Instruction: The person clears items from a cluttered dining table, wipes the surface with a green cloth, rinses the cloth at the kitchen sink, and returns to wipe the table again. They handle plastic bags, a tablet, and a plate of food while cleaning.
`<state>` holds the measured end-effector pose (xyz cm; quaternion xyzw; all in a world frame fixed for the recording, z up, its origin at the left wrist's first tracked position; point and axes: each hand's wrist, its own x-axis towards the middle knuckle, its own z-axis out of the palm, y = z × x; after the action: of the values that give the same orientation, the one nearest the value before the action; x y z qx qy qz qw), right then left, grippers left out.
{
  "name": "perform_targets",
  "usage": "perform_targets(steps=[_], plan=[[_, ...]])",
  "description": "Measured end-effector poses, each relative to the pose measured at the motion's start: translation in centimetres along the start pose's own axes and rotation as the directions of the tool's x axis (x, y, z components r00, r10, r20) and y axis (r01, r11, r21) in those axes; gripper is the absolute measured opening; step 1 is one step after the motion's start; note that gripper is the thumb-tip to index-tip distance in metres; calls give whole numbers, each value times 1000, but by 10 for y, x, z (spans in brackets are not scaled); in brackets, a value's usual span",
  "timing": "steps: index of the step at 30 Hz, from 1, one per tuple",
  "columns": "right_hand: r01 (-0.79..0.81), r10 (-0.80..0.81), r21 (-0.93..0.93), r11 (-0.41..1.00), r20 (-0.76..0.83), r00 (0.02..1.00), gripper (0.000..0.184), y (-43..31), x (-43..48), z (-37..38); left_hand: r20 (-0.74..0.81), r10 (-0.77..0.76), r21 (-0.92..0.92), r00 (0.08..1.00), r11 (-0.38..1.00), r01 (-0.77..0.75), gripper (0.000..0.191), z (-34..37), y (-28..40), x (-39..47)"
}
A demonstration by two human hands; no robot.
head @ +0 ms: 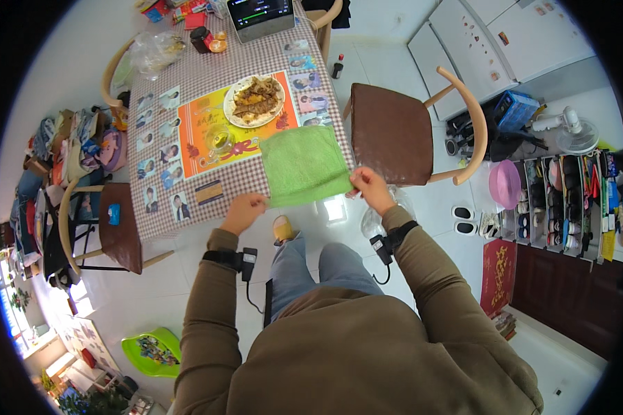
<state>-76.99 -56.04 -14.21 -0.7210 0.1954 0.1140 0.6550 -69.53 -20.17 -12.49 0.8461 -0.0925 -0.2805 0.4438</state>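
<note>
A green cloth (305, 163) lies spread over the near right corner of the table, its near edge hanging at the table's edge. My left hand (244, 210) pinches the cloth's near left corner. The near right corner is between the fingers of my right hand (371, 187). Just beyond the cloth, a white plate of brown food (254, 101) rests on a red and yellow placemat (194, 140). A glass cup with yellowish contents (220, 139) stands on the same mat, left of the plate.
The checked tablecloth (213, 72) carries small pictures, a dark jar (201, 39), a clear plastic bag (156, 54) and a tablet (262, 21). Brown-seated chairs stand right (392, 135) and left (119, 228). A dark bottle (337, 67) is on the floor.
</note>
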Motion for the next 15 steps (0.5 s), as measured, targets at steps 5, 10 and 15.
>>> perform_targets(steps=[5, 10, 15], plan=[[162, -302, -364, 917, -368, 879, 40, -42, 43, 20, -527, 228, 2, 819, 964, -267, 34, -23, 40, 53], [-19, -399, -699, 715, -431, 809, 74, -50, 67, 110, -409, 351, 236, 842, 932, -274, 41, -1, 66, 66], [-332, -102, -491, 805, -667, 738, 88, -56, 111, 172, -405, 272, 100, 873, 962, -254, 30, -12, 79, 45]])
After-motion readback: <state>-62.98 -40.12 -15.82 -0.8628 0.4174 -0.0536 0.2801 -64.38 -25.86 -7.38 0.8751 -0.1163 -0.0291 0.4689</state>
